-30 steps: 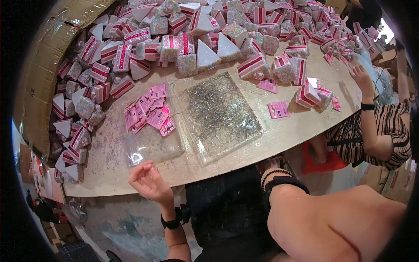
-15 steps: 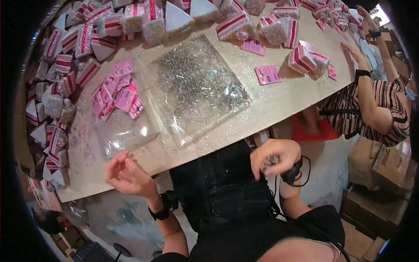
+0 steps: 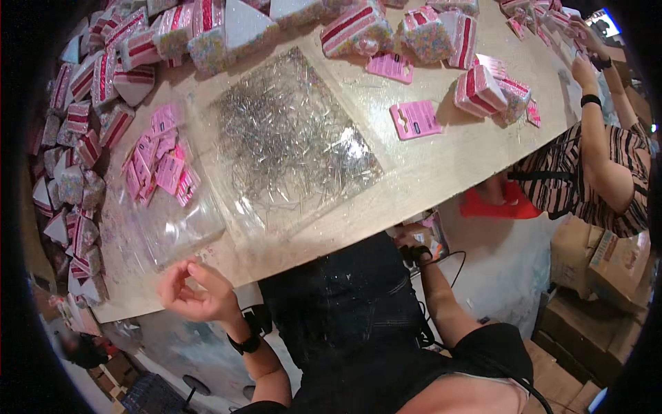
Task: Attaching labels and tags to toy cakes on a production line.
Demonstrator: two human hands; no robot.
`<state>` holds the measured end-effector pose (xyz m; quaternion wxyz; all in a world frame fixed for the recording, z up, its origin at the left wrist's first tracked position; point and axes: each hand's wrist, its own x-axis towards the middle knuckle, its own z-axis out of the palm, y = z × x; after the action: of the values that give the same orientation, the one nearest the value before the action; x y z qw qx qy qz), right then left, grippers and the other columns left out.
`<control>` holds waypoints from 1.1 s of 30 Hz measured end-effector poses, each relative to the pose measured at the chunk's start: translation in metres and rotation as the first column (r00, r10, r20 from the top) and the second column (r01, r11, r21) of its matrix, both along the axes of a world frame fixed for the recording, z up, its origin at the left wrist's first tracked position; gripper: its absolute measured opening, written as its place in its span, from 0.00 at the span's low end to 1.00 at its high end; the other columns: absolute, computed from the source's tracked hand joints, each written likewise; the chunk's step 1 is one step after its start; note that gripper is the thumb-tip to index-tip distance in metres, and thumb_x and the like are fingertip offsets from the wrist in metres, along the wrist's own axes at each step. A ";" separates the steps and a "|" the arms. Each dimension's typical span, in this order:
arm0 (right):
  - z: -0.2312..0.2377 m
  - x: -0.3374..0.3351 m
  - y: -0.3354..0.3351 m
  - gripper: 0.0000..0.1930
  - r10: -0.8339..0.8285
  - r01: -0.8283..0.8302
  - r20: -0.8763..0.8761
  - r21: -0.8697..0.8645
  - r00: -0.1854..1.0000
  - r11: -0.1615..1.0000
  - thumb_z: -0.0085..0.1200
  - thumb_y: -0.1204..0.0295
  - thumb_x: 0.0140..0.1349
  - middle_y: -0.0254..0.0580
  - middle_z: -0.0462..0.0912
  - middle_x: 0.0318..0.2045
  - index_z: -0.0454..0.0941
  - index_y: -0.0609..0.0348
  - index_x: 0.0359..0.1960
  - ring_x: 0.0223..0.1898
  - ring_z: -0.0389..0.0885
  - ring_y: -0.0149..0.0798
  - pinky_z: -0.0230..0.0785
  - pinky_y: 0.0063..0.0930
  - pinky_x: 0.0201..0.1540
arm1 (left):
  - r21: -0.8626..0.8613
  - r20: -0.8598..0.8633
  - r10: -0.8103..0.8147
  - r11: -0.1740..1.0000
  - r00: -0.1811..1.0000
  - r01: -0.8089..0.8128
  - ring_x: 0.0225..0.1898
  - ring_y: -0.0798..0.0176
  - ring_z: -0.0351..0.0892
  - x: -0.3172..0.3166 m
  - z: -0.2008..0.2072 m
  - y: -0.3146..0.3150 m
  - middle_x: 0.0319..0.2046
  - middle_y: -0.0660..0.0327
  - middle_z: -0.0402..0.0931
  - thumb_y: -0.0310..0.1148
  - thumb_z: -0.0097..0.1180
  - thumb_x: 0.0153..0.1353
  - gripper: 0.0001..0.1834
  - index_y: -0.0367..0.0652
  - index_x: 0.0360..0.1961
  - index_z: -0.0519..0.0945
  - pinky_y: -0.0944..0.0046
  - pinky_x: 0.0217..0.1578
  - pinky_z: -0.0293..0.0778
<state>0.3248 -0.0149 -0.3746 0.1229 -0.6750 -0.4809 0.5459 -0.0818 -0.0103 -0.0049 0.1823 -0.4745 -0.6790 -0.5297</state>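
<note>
My left hand [image 3: 196, 291] is at the front edge of the table, palm partly up. Its fingers are loosely curled with a gap inside, and nothing shows in it. My right hand [image 3: 411, 241] is low beside my lap, partly beneath the table edge, at a box [image 3: 433, 233] of small items. Its fingers are hidden in shadow. In front of me a flat clear plastic bag [image 3: 252, 219] bears many thin silvery pins [image 3: 286, 131]. To its left, pink printed cards [image 3: 165, 169] lie on another clear bag [image 3: 172, 234].
Toy cake slices [image 3: 207, 34] are heaped along the table's [image 3: 407, 172] far and left sides. A single pink card [image 3: 416, 119] lies near a pair of cake slices [image 3: 480, 91]. At the right, another person [image 3: 579, 165] in a striped top works. Cardboard boxes [image 3: 614, 259] stand beyond.
My right hand has moved down and away, under the table edge, from where it was closed around something greyish. My left hand has lowered slightly. The whole view has shifted a little.
</note>
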 end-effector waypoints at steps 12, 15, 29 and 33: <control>0.259 -0.052 0.093 0.17 0.504 -0.636 0.399 0.355 0.766 0.685 0.53 0.64 0.59 0.61 0.80 0.41 0.76 0.66 0.42 0.45 0.79 0.53 0.70 0.41 0.47 | -0.093 -0.088 0.085 0.991 0.992 -0.093 0.28 0.63 0.68 0.010 0.008 0.008 0.30 0.55 0.72 0.16 0.52 0.54 0.08 0.33 0.36 0.73 0.67 0.29 0.66; 0.367 -0.058 0.118 0.13 0.820 -0.778 -0.112 0.267 0.561 0.569 0.54 0.63 0.62 0.50 0.82 0.35 0.78 0.62 0.38 0.37 0.82 0.41 0.72 0.31 0.37 | -0.103 -0.063 0.065 0.992 0.996 -0.071 0.27 0.63 0.68 0.012 0.008 0.011 0.29 0.55 0.71 0.17 0.52 0.54 0.08 0.34 0.36 0.73 0.68 0.28 0.66; 0.457 -0.139 0.209 0.08 0.180 -0.598 0.571 0.778 0.801 0.192 0.47 0.83 0.58 0.47 0.77 0.34 0.75 0.65 0.38 0.35 0.76 0.49 0.69 0.37 0.39 | -0.094 -0.062 0.008 0.995 0.998 -0.014 0.23 0.63 0.67 0.012 0.015 0.008 0.27 0.57 0.72 0.17 0.53 0.52 0.08 0.35 0.34 0.74 0.66 0.27 0.66; 0.462 -0.160 0.206 0.10 0.426 -0.498 0.342 0.799 0.838 0.338 0.51 0.80 0.57 0.47 0.75 0.35 0.75 0.61 0.41 0.39 0.74 0.52 0.68 0.41 0.42 | -0.098 -0.083 0.014 0.995 0.996 -0.023 0.23 0.62 0.67 0.009 0.010 0.011 0.27 0.58 0.73 0.16 0.54 0.50 0.09 0.36 0.34 0.74 0.65 0.26 0.66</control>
<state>0.1649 0.1908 0.0874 0.2674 -0.3736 -0.8617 0.2155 -0.0724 0.0005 0.0047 0.1914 -0.4980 -0.7007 -0.4737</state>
